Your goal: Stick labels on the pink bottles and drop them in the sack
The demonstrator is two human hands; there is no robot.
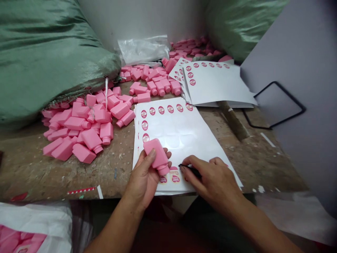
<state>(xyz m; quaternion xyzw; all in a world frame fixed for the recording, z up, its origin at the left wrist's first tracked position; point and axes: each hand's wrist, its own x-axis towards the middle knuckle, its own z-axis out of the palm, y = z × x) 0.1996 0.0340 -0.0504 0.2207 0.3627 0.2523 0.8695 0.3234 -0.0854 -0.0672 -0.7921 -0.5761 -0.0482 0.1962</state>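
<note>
My left hand (143, 179) holds a pink plastic bottle (158, 156) on its side, just above the lower edge of a white sheet of round pink-and-white labels (184, 137). My right hand (210, 177) grips a slim black tool (191, 170), whose tip rests near the sheet's lower part. Many labels are gone from the middle of that sheet, leaving bare backing. A heap of unlabelled pink bottles (86, 130) lies to the left of the sheet. More bottles (155, 79) and a second stack of label sheets (216, 82) lie farther back.
A worn wooden workbench (52, 168) carries everything. Green woven sacks (44, 52) bulge at the back left and back right. A clear plastic bag (142, 49) lies at the back. A wooden-handled tool (233, 119) and a black wire frame (276, 105) sit at right.
</note>
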